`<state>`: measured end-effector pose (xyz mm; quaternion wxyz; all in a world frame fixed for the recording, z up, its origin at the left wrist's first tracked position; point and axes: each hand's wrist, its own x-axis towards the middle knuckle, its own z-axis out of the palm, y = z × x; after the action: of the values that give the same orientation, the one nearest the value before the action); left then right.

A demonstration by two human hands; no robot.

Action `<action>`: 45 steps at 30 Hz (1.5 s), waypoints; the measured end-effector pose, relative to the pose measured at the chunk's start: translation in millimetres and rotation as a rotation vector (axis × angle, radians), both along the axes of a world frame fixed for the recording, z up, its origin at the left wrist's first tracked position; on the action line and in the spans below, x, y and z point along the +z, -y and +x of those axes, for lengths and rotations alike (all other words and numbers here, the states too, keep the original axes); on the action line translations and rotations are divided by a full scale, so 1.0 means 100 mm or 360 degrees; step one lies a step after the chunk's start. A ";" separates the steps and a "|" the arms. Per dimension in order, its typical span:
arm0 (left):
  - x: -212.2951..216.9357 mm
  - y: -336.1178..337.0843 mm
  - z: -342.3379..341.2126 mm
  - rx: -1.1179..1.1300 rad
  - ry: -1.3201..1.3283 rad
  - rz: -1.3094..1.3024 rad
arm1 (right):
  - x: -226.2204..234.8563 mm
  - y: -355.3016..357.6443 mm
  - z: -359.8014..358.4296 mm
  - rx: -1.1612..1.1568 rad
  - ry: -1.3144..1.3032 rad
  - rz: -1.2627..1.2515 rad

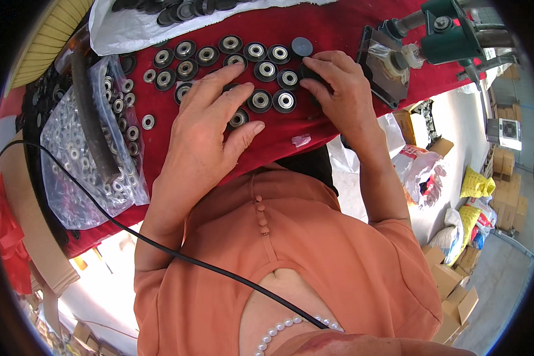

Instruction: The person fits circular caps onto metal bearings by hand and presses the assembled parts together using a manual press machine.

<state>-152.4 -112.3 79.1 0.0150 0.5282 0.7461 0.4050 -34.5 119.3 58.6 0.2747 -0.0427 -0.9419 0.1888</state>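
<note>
Black wheels with metal bearings (260, 101) lie in uneven rows on the red cloth (267, 142). My left hand (204, 121) is over the left part of these rows, fingers spread and thumb held apart; its fingertips touch or hover just above several wheels and partly hide them. At the right end of the rows, my right hand (345, 89) has thumb and index finger curled around the edge of a black disc (310, 73), mostly hidden by the fingers. A plain grey-black disc (302, 47) with no bearing showing lies just beyond that hand.
Loose bearings fill a clear plastic bag (77, 154) at the left, with a dark bar (92, 118) across it. A white sack (136, 29) with black discs lies at the far side. A green metal press (442, 29) stands at the right. A black cable (160, 243) crosses in front of me.
</note>
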 end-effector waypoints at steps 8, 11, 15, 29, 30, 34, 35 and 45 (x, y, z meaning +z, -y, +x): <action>0.04 0.00 0.03 -0.0014 0.0048 0.0028 | 0.02 0.00 -0.01 -0.0038 0.0078 0.0028; 0.00 0.01 0.01 0.0005 0.0050 0.0012 | 0.13 0.04 0.02 -0.0125 0.0010 0.0055; -0.04 0.00 0.04 -0.0001 0.0093 0.0051 | 0.43 -0.10 -0.28 -0.0151 -0.0260 0.0123; -0.13 -0.01 0.01 -0.0008 0.0013 0.0044 | -0.10 -0.89 -1.54 -0.0235 0.0219 0.0135; -0.13 -0.02 0.00 -0.0005 0.0003 0.0061 | -0.02 -0.86 -1.45 -0.0234 0.0229 0.0135; -0.13 -0.01 0.00 -0.0001 0.0009 0.0085 | 0.22 -0.82 -0.98 -0.0445 0.0442 -0.0302; -0.13 -0.01 0.02 -0.0006 0.0020 0.0083 | 0.23 -0.83 -0.91 -0.0477 0.0603 -0.0571; -0.13 -0.08 0.05 -0.0032 -0.0079 0.0108 | 0.05 -0.83 -0.75 -0.0332 0.0331 0.0111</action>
<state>-147.8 -104.5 66.0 -0.0174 0.5458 0.7267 0.4168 -110.0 202.3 63.5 0.1950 -0.1501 -0.9617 0.1210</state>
